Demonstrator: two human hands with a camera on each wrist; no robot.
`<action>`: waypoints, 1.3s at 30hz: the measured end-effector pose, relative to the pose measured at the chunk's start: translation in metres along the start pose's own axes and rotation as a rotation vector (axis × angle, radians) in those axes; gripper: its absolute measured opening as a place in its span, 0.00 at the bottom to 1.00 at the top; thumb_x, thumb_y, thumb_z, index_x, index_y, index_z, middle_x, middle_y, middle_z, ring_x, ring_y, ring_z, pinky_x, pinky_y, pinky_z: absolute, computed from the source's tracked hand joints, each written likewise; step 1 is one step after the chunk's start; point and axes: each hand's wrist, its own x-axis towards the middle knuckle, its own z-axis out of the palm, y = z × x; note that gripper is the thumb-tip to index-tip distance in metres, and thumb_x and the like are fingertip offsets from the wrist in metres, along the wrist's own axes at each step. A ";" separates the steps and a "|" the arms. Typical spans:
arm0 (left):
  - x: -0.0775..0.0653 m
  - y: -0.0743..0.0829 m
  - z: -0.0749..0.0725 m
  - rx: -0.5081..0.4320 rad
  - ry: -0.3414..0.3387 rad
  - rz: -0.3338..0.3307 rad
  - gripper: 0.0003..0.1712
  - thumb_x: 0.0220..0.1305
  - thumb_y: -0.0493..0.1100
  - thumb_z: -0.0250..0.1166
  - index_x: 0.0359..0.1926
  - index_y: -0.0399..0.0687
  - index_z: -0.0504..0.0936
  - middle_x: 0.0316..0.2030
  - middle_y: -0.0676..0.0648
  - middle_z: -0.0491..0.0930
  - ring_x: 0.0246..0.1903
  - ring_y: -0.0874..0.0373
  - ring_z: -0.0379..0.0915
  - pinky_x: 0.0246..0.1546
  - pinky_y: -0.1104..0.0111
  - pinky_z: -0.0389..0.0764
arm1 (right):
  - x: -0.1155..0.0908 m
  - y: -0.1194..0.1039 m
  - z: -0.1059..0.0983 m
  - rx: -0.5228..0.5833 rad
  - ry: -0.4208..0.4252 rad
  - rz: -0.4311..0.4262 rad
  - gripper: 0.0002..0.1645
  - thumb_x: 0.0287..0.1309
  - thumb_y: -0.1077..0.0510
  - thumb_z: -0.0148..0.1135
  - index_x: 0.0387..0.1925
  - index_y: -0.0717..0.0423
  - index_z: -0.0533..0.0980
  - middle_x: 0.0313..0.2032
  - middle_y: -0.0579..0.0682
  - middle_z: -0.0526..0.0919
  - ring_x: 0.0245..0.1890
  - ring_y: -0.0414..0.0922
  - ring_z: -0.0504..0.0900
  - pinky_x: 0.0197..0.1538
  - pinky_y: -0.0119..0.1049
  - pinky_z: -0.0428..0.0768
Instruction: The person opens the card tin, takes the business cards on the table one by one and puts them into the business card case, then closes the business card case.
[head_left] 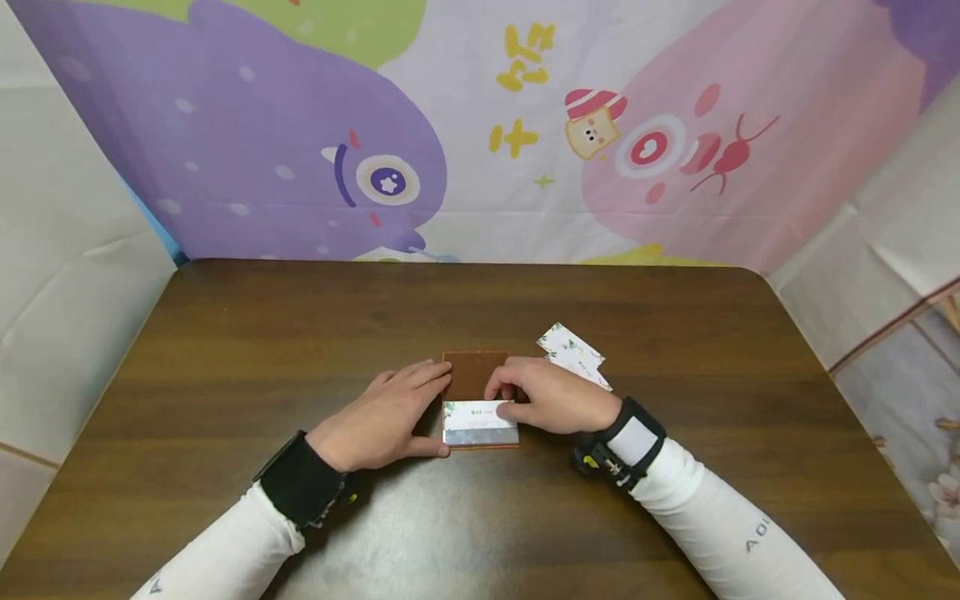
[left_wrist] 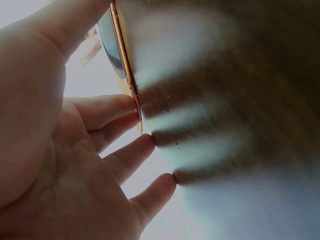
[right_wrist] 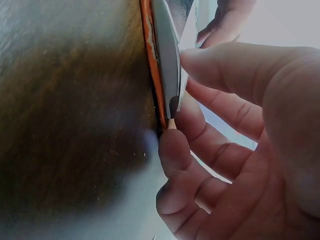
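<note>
A brown card holder (head_left: pixel 476 377) lies opened flat on the table, its lower half bearing a grey metallic-looking strip (head_left: pixel 480 437). Just above that strip lies a white business card (head_left: pixel 467 412) with green leaf print and small text. My right hand (head_left: pixel 558 396) pinches this card near its right end, thumb on the printed face and fingers curled. The left hand (head_left: pixel 378 417) rests along the holder's left side, thumb at the lower corner and fingertips at the upper part. In the left wrist view its fingers are extended beside the holder's edge (left_wrist: pixel 127 70). The right wrist view shows the holder's orange edge (right_wrist: pixel 157 75) side-on.
Beyond the right hand, loose white cards (head_left: pixel 572 348) with leaf print overlap one another on the brown wooden table (head_left: pixel 315 317). A cartoon-print cloth (head_left: pixel 480 167) hangs behind the table's far edge. Pale cloth (head_left: pixel 75 225) hangs at the left.
</note>
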 end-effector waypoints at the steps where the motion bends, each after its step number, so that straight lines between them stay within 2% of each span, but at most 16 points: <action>1: 0.000 0.000 0.000 0.000 0.002 0.001 0.53 0.58 0.68 0.67 0.73 0.38 0.65 0.73 0.42 0.59 0.72 0.44 0.53 0.63 0.47 0.63 | 0.000 0.000 0.000 -0.001 -0.001 0.002 0.08 0.65 0.53 0.64 0.45 0.40 0.79 0.36 0.37 0.74 0.37 0.37 0.74 0.40 0.31 0.75; 8: -0.002 0.000 0.001 -0.007 0.002 -0.003 0.53 0.59 0.69 0.65 0.73 0.39 0.65 0.74 0.42 0.59 0.72 0.46 0.52 0.63 0.47 0.63 | -0.004 -0.002 -0.005 0.000 0.020 0.012 0.11 0.62 0.52 0.66 0.46 0.43 0.79 0.38 0.40 0.76 0.39 0.38 0.75 0.41 0.31 0.75; 14: -0.002 0.000 0.001 -0.007 0.004 0.001 0.54 0.58 0.68 0.66 0.73 0.38 0.64 0.74 0.41 0.59 0.72 0.45 0.52 0.63 0.46 0.62 | -0.012 0.002 -0.014 0.012 0.080 0.030 0.14 0.61 0.53 0.68 0.47 0.49 0.79 0.37 0.42 0.77 0.37 0.41 0.75 0.40 0.33 0.75; 31: -0.001 0.001 0.000 -0.008 0.020 0.012 0.54 0.58 0.69 0.66 0.73 0.37 0.64 0.73 0.41 0.59 0.72 0.45 0.52 0.63 0.46 0.62 | -0.033 0.022 -0.028 -0.029 0.235 0.105 0.18 0.57 0.54 0.70 0.47 0.54 0.77 0.35 0.47 0.77 0.36 0.44 0.76 0.39 0.34 0.75; 39: -0.001 0.001 0.001 -0.005 0.015 0.008 0.55 0.58 0.69 0.66 0.73 0.37 0.64 0.73 0.42 0.59 0.72 0.45 0.52 0.63 0.46 0.62 | -0.043 0.029 -0.029 -0.066 0.261 0.246 0.22 0.56 0.49 0.71 0.49 0.54 0.76 0.38 0.47 0.77 0.35 0.45 0.76 0.36 0.35 0.75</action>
